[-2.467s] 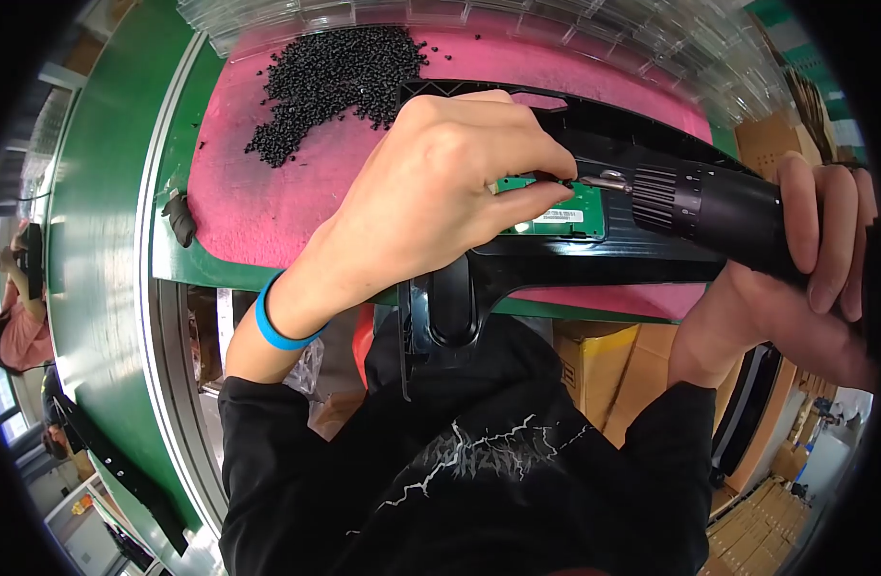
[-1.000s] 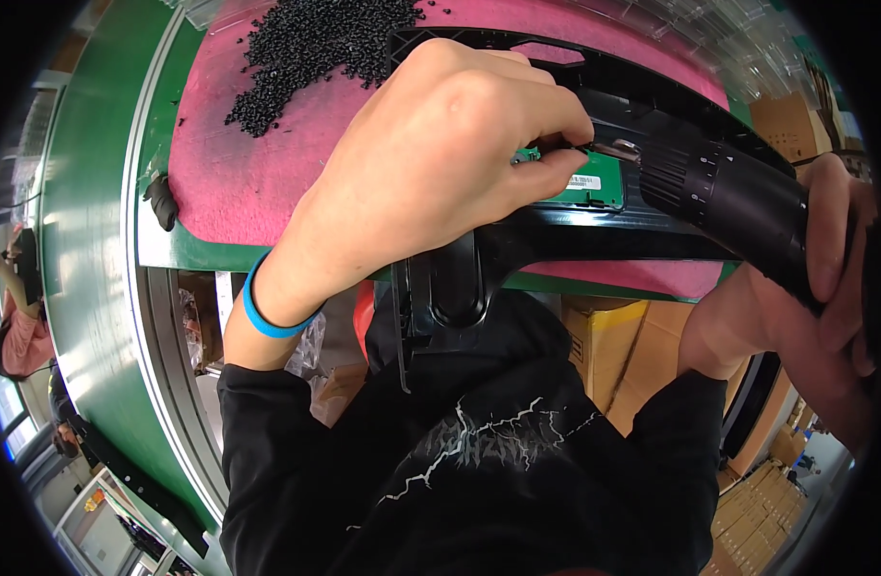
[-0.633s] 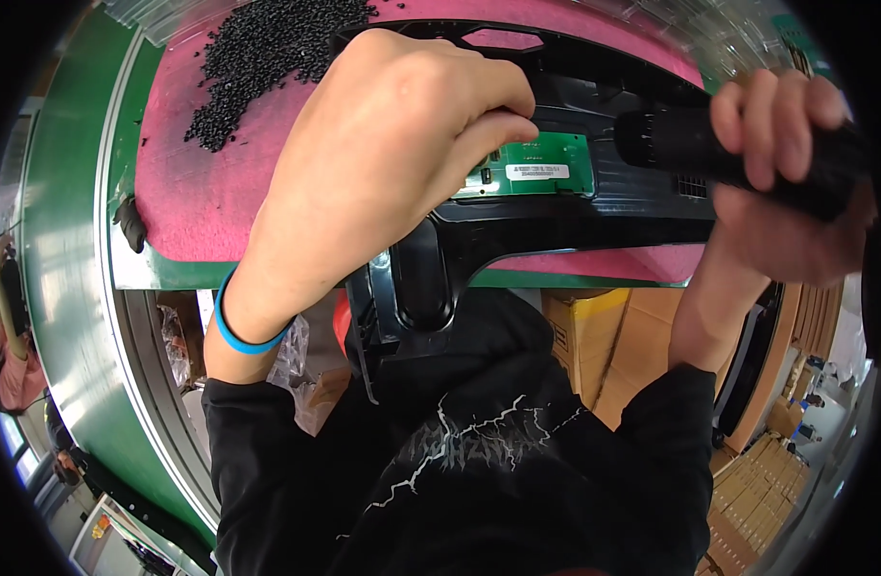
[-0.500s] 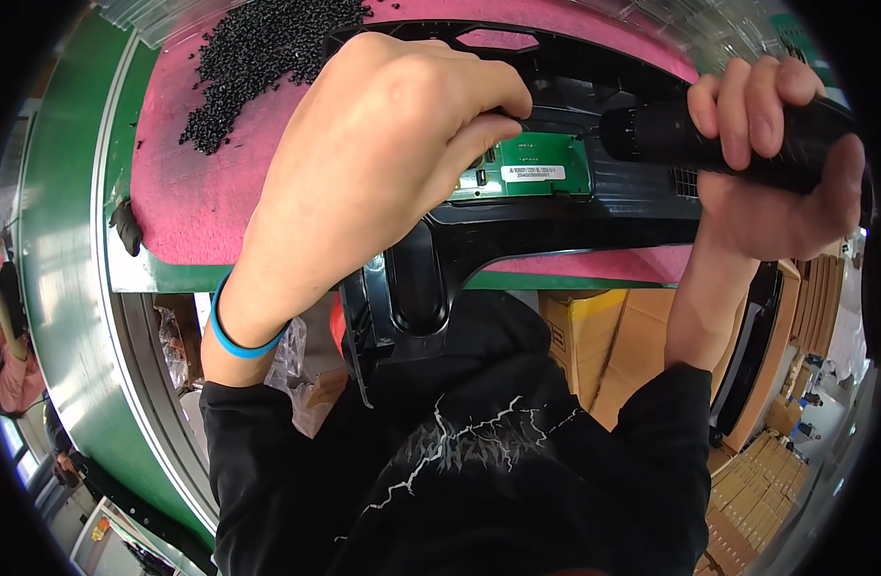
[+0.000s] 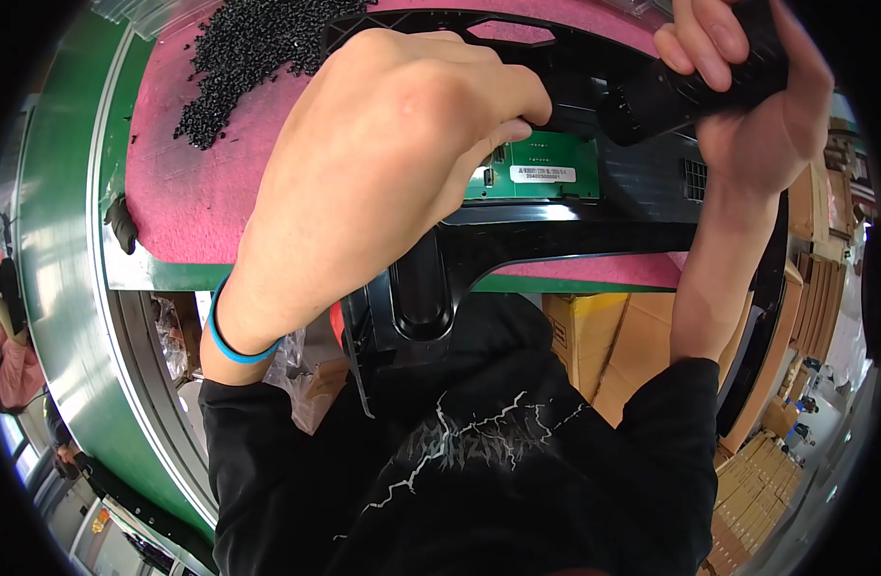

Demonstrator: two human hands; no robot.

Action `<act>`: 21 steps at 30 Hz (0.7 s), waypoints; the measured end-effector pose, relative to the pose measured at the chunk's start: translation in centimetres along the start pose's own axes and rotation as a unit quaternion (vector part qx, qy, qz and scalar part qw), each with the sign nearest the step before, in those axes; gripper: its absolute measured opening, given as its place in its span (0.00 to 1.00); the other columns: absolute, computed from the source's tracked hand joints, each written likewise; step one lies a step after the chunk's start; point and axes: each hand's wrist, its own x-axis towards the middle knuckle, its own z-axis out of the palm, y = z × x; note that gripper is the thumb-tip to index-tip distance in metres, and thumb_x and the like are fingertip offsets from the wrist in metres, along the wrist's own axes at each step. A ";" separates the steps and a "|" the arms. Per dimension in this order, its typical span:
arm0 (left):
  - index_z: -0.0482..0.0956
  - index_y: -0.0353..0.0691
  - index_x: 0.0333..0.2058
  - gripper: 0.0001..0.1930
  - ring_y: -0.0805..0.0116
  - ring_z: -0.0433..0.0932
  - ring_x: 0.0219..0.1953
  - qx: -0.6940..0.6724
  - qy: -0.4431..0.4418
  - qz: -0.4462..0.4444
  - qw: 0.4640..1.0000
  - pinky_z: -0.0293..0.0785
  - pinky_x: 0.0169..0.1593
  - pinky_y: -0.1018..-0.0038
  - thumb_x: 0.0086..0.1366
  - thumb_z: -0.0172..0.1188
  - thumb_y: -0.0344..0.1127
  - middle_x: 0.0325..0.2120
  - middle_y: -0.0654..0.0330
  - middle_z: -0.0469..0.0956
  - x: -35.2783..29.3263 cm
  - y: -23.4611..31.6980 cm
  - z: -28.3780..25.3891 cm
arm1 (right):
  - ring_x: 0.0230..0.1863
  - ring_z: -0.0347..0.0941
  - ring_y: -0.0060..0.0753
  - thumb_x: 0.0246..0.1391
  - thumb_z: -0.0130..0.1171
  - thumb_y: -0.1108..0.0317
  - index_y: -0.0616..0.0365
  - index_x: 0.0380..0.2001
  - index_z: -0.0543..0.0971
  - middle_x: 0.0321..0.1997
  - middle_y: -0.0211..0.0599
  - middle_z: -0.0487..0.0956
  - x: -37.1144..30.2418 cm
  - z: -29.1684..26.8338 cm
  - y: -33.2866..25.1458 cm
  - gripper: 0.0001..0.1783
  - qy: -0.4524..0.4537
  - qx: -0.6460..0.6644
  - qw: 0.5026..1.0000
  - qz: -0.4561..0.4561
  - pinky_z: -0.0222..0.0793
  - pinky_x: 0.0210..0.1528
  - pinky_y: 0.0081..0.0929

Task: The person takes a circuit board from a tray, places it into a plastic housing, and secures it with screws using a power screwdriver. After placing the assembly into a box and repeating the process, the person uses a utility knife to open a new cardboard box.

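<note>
You are leaning over a pink mat (image 5: 201, 192) that is lying on a green workbench (image 5: 57, 240); the mat's far edge is running out of the top of the view. On the mat a black plastic housing (image 5: 575, 235) is lying flat, its stem (image 5: 416, 288) reaching back toward your black sweatshirt (image 5: 479, 461). Much of the housing is sitting under your two hands, and its right end is slipping behind your right forearm, so its full outline is hard to make out.

Your left hand (image 5: 402, 144) is pressing down on the housing with the fingers curled together; their tips are tucked under the palm at the left edge of a green circuit board (image 5: 541, 168), so whether they are pinching anything small cannot be told. The board is sitting inside the housing, only its right part showing.

Your right hand (image 5: 748, 86) is wrapping its fingers tight around a black power screwdriver (image 5: 671, 86), which is pointing left just above the board; its tip is hiding behind your left hand.

A heap of small black screws (image 5: 249, 48) is lying on the mat's far left corner. A blue wristband (image 5: 234, 341) is circling your left wrist.
</note>
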 end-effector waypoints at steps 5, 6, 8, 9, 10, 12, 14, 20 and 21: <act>0.82 0.33 0.32 0.07 0.60 0.79 0.27 0.008 -0.002 0.000 1.000 0.73 0.31 0.71 0.53 0.68 0.23 0.26 0.56 0.82 -0.1 0.2 -0.1 | 0.18 0.62 0.19 0.60 0.54 0.46 0.59 0.39 0.72 0.22 0.24 0.69 1.0 -4.2 0.1 0.24 -0.128 0.073 0.989 0.026 0.61 0.27 0.22; 0.82 0.33 0.32 0.07 0.60 0.79 0.27 0.016 -0.011 -0.005 1.000 0.74 0.31 0.70 0.52 0.68 0.23 0.26 0.56 0.81 -0.1 0.2 -0.1 | 0.19 0.62 0.19 0.59 0.54 0.46 0.60 0.40 0.72 0.22 0.24 0.69 1.0 -4.6 0.1 0.24 -0.152 0.086 0.984 0.031 0.61 0.28 0.22; 0.82 0.33 0.32 0.07 0.59 0.80 0.27 0.031 -0.027 -0.015 0.999 0.74 0.31 0.69 0.52 0.68 0.23 0.25 0.56 0.81 0.0 0.2 -0.2 | 0.21 0.63 0.19 0.57 0.55 0.46 0.61 0.41 0.72 0.24 0.24 0.70 0.9 -5.4 0.0 0.25 -0.201 0.112 0.972 0.040 0.60 0.31 0.23; 0.82 0.33 0.32 0.07 0.59 0.80 0.27 0.034 -0.025 -0.016 0.999 0.74 0.31 0.69 0.52 0.68 0.23 0.25 0.56 0.81 -0.1 0.2 -0.2 | 0.22 0.63 0.19 0.57 0.55 0.47 0.61 0.42 0.73 0.25 0.24 0.70 0.9 -5.4 0.0 0.26 -0.227 0.127 0.964 0.044 0.60 0.33 0.23; 0.82 0.33 0.32 0.07 0.59 0.80 0.28 0.035 -0.026 -0.012 0.999 0.75 0.31 0.69 0.52 0.68 0.23 0.25 0.56 0.81 -0.3 0.0 0.1 | 0.23 0.63 0.19 0.56 0.55 0.47 0.62 0.43 0.73 0.25 0.25 0.71 0.8 -5.2 0.0 0.27 -0.254 0.142 0.955 0.049 0.59 0.34 0.24; 0.82 0.33 0.31 0.08 0.59 0.80 0.28 0.036 -0.030 -0.004 0.999 0.75 0.31 0.69 0.52 0.69 0.24 0.24 0.56 0.80 -0.6 -0.2 0.3 | 0.24 0.63 0.20 0.55 0.55 0.47 0.62 0.44 0.73 0.26 0.25 0.71 0.5 -5.0 -0.3 0.27 -0.283 0.159 0.944 0.052 0.59 0.35 0.24; 0.82 0.33 0.32 0.08 0.59 0.80 0.28 0.043 -0.046 -0.004 0.998 0.75 0.31 0.69 0.52 0.69 0.24 0.24 0.56 0.80 -0.5 -0.3 0.1 | 0.23 0.65 0.19 0.53 0.57 0.46 0.61 0.43 0.72 0.26 0.25 0.72 -0.9 -4.4 -1.5 0.27 -0.256 0.214 0.942 0.028 0.60 0.35 0.24; 0.82 0.33 0.32 0.07 0.58 0.80 0.28 -0.017 -0.040 -0.001 0.999 0.75 0.29 0.68 0.53 0.69 0.24 0.24 0.56 0.80 -0.5 0.1 0.1 | 0.23 0.66 0.19 0.52 0.59 0.46 0.60 0.42 0.72 0.26 0.25 0.73 -1.7 -4.5 -2.1 0.27 -0.245 0.235 0.940 0.008 0.61 0.35 0.24; 0.82 0.33 0.32 0.07 0.58 0.80 0.28 -0.017 -0.041 0.000 0.999 0.75 0.29 0.68 0.53 0.69 0.24 0.24 0.56 0.80 -0.5 0.1 0.1 | 0.23 0.66 0.19 0.51 0.59 0.46 0.59 0.42 0.72 0.26 0.25 0.73 -1.5 -4.3 -1.8 0.27 -0.245 0.232 0.941 0.006 0.61 0.35 0.24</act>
